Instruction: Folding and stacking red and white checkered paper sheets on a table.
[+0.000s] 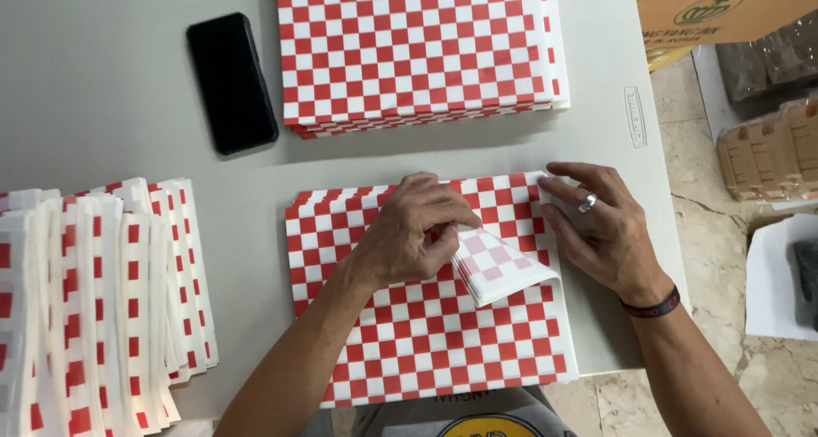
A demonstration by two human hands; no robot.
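Two hands worked on one stack of red-and-white checked paper sheets point(426, 335) lying on the grey table point(102, 79) directly in front of the person. The left hand point(413, 232) was closed in a pinch on the folded corner of the top sheet point(503, 271), which was turned back so that its pale underside showed. The right hand point(601, 228), with a ring and a dark wristband, lay flat with fingers spread, pressing the stack's far right corner at its edge. The fold ran on a diagonal from the upper middle of the stack down towards its right side, and sat between the two hands, touching the left and just beside the right. The stack's long side ran away from the person. A second checked stack point(417, 49) lay farther up the table, well apart, with a black phone point(230, 83) to its left. A fanned pile of folded sheets point(94, 309) stood at the left edge. Cardboard boxes point(724, 11) and wrapped trays point(771, 152) rested on the floor to the right. Nothing lay between the hands and the fold.
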